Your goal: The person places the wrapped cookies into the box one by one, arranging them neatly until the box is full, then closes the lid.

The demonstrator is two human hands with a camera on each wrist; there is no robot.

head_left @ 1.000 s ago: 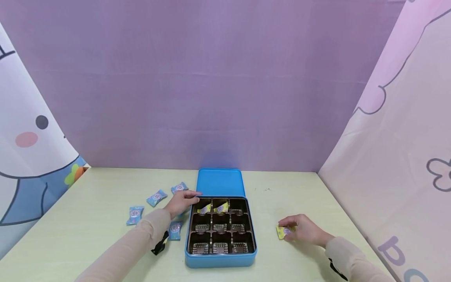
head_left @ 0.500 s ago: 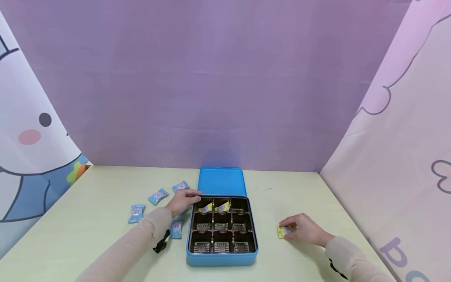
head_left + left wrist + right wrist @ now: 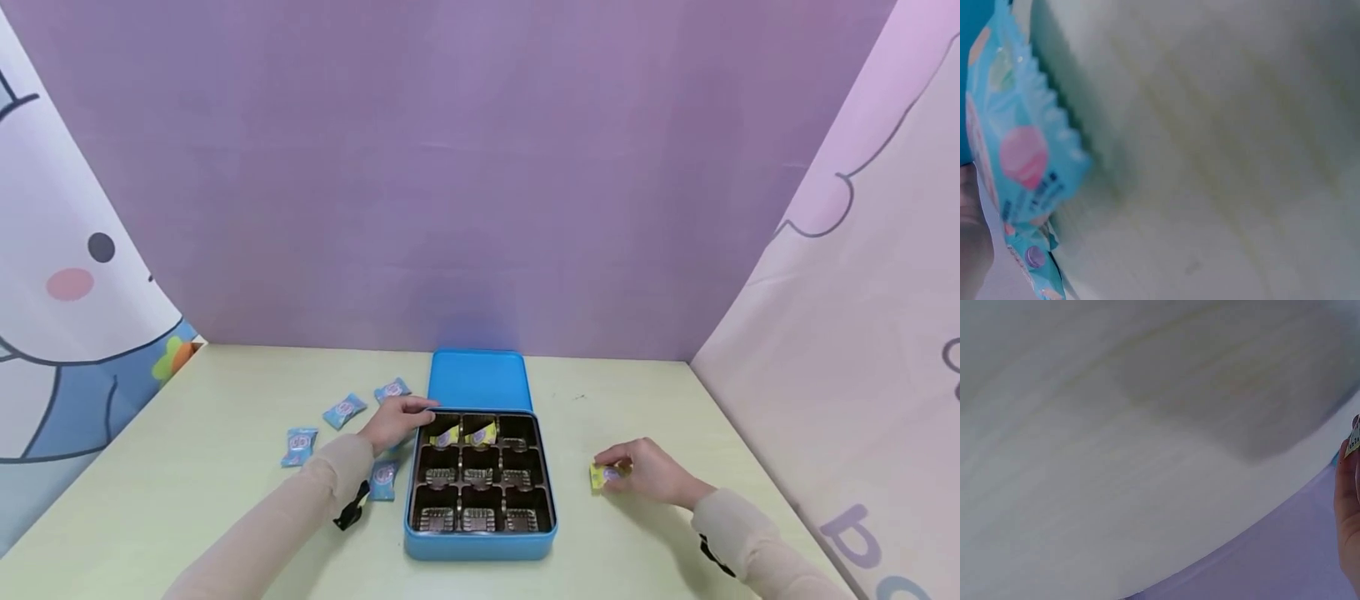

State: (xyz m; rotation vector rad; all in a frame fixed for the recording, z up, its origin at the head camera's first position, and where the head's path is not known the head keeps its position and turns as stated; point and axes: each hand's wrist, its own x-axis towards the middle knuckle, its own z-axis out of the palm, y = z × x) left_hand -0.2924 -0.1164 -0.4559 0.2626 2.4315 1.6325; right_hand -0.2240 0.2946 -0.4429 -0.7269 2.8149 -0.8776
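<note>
A blue tin stands open on the table, fitted with a dark divided insert. My left hand grips its back left corner, thumb at the rim. Two yellow-wrapped candies lie in the left and middle compartments of the back row. To the right of the tin, my right hand pinches another yellow-wrapped candy between thumb and fingers, low over the table. In the right wrist view only a corner of this candy shows beside the fingers.
Several blue-wrapped candies lie scattered left of the tin, one partly hidden by the left hand. Close up in the left wrist view is a blue wrapper. The tin's lid lies back towards the purple wall.
The whole head view has shifted slightly. Both hands keep their holds, the left at the tin's corner and the right on the yellow-wrapped candy.
</note>
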